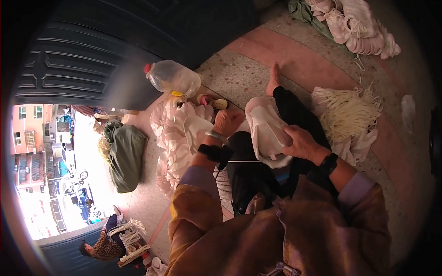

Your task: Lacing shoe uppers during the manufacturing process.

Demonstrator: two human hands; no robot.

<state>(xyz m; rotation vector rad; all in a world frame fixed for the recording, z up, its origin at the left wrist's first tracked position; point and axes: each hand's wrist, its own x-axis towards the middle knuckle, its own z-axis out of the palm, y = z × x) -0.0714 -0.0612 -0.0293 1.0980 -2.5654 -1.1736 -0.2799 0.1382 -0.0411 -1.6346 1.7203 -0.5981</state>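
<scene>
I see right hand (301, 143) gripping shoe piece (268, 133) on knee; left hand (228, 122) closed, contents unclear. Rec. steady piece w/ right — pull thread (244, 161) evenly.

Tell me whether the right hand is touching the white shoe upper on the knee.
Touching. The head view shows the right hand gripping the edge of the white shoe upper.

1. Brown, slightly shiny jacket (276, 239); lilac cuffs showing at both sleeve ends.
2. Black trousers (294, 115); bare foot (274, 76).
3. Left hand (228, 122): pale bangle (216, 136) at wrist, black band (209, 152) just behind it.
4. Right hand (301, 142): black wrist device (328, 163).
</scene>
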